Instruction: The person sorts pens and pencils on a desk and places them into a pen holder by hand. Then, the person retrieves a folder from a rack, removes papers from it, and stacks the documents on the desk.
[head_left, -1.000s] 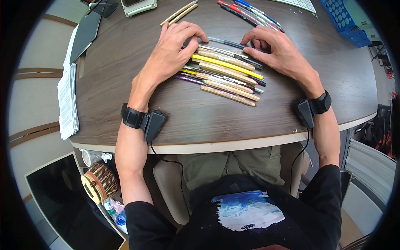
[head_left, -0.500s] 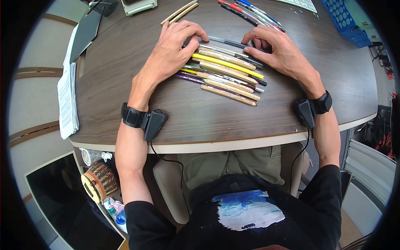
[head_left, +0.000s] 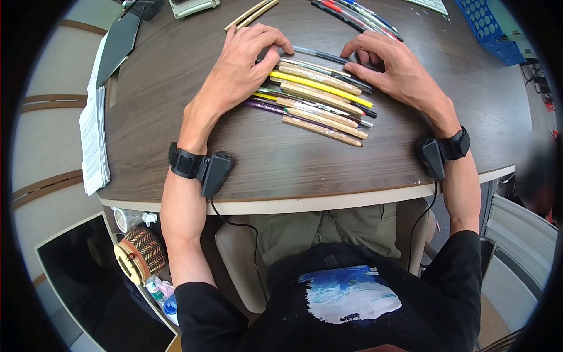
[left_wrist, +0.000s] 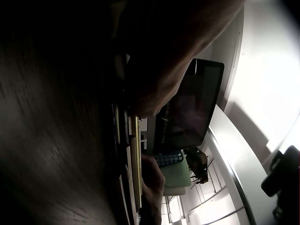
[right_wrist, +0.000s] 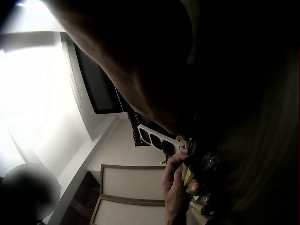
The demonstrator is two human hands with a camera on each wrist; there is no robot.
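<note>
Between the left hand and right hand, and reaching nearer the body, lie at least four wooden pencils, a long yellow pencil and others too overlapped to count, probably packed to stop rolling. Beyond them, the right finger and thumb pinch one pen, its far end touching the left hand, whose grip I cannot tell; both ends are probably steadied to keep it aligned. Past the left: two far pencils; past the right: several markers.

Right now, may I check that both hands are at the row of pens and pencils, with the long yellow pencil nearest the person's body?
Not quite: a wooden pencil lies nearest the body, as the head view shows; the long yellow pencil sits farther back.
</note>
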